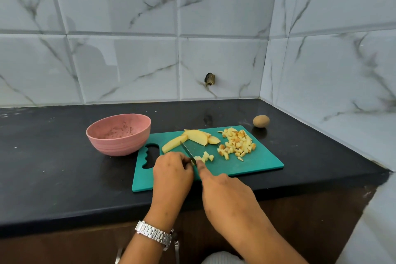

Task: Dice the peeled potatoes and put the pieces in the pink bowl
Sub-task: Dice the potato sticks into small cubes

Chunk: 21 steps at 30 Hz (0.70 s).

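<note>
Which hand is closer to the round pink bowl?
Left. The left hand is just right of the round pink bowl; the right hand lies farther right, beyond the left.

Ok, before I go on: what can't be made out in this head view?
All in the head view:
- Knife handle: hidden under the right hand.
- What the left hand holds: covered by its curled fingers.
- Pink bowl, near floor: hidden by its own wall.
- Brown round thing beside the board: too small to identify.
</note>
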Tool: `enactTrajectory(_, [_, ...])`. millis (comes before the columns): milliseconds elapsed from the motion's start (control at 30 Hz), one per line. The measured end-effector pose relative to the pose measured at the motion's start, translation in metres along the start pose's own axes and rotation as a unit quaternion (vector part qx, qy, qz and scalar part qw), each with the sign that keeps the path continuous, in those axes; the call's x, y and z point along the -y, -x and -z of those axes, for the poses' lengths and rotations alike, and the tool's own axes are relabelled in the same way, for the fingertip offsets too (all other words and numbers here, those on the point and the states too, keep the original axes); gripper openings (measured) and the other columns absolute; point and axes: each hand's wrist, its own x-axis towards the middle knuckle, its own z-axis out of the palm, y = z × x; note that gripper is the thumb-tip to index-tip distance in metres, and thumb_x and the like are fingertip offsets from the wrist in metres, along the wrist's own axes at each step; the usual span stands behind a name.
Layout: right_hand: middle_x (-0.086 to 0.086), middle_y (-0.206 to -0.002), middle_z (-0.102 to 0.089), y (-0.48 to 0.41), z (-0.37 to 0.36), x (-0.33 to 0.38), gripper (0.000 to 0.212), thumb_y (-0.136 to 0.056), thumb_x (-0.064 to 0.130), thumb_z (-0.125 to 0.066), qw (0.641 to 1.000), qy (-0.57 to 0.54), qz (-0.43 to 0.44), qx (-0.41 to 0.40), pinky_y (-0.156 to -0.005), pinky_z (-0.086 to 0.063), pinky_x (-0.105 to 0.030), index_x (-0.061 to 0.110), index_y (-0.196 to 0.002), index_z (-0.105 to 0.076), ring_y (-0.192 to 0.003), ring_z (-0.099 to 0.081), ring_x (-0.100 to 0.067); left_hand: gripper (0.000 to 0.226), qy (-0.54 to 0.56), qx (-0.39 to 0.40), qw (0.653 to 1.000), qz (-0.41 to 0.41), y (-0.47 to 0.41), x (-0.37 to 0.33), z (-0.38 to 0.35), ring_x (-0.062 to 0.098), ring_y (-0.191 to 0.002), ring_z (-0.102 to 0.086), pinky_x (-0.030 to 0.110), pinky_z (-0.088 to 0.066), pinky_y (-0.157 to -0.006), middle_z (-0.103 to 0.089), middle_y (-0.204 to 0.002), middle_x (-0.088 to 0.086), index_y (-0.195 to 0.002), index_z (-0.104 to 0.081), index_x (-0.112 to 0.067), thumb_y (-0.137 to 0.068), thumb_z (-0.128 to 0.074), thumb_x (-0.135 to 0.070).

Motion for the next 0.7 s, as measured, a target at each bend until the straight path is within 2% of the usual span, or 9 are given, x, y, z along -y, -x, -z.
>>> enactTrajectory(133, [-0.009, -0.118, -0.054, 0.003, 0.001, 0.000, 0.075, -0.102, 0.012, -0.040, 1.000, 0.005, 0.006, 0.016, -0.073, -0.041, -0.035, 0.031, -0.157, 0.008, -0.106, -0.056, -0.024, 0.012, -0.001, 0.009, 1.000, -0.003, -0.001, 0.000, 0.000, 0.003, -0.075, -0.051, 0.009, -0.031, -0.055, -0.067, -0.084, -0.007, -0.090, -0.072, -0.018, -0.089, -0.061, -0.021])
enactTrajectory(200, [-0.009, -0.119, -0.054, 0.001, 0.002, 0.000, 0.075, -0.102, 0.012, -0.041, 1.000, 0.006, 0.008, 0.021, -0.073, -0.041, -0.035, 0.030, -0.157, 0.008, -0.107, -0.056, -0.024, 0.012, 0.001, 0.011, 1.000, -0.003, -0.001, 0.001, -0.001, 0.003, -0.078, -0.052, 0.009, -0.031, -0.056, -0.066, -0.085, -0.008, -0.092, -0.072, -0.018, -0.089, -0.061, -0.022])
enactTrajectory(300, [-0.010, -0.119, -0.055, -0.005, 0.002, -0.001, 0.073, -0.102, 0.012, -0.040, 1.000, 0.001, 0.007, 0.027, -0.072, -0.040, -0.036, 0.030, -0.158, 0.004, -0.108, -0.056, -0.026, 0.012, 0.005, 0.009, 1.000, -0.004, -0.002, 0.002, -0.001, 0.002, -0.080, -0.051, 0.011, -0.034, -0.067, -0.068, -0.089, -0.008, -0.094, -0.073, -0.018, -0.089, -0.062, -0.021])
enactTrajectory(433, [-0.011, -0.119, -0.055, -0.011, -0.002, 0.007, 0.073, -0.102, 0.009, -0.041, 1.000, 0.015, 0.012, 0.017, -0.073, -0.039, -0.037, 0.025, -0.158, 0.003, -0.108, -0.057, -0.027, 0.012, 0.007, 0.013, 1.000, 0.011, 0.000, 0.001, 0.001, 0.001, -0.077, -0.052, 0.009, -0.034, -0.059, -0.068, -0.091, -0.008, -0.093, -0.072, -0.020, -0.090, -0.063, -0.025])
enactTrajectory(600, [-0.010, -0.120, -0.055, -0.015, 0.001, 0.004, 0.073, -0.102, 0.010, -0.040, 1.000, 0.018, 0.010, 0.009, -0.073, -0.040, -0.036, 0.026, -0.158, 0.002, -0.105, -0.057, -0.025, 0.014, 0.006, 0.013, 1.000, 0.017, 0.003, 0.001, 0.004, 0.002, -0.085, -0.055, 0.018, -0.045, -0.079, -0.069, -0.096, -0.008, -0.099, -0.072, -0.021, -0.090, -0.062, -0.025])
enactTrajectory(700, [-0.008, -0.112, -0.051, -0.009, 0.006, -0.001, 0.073, -0.102, 0.014, -0.042, 1.000, 0.011, 0.002, 0.014, -0.071, -0.039, -0.034, 0.031, -0.157, 0.004, -0.091, -0.049, -0.020, 0.016, 0.012, 0.023, 1.000, 0.012, 0.002, 0.002, 0.004, 0.004, -0.091, -0.058, 0.021, -0.046, -0.084, -0.070, -0.100, -0.007, -0.102, -0.072, -0.020, -0.090, -0.063, -0.022])
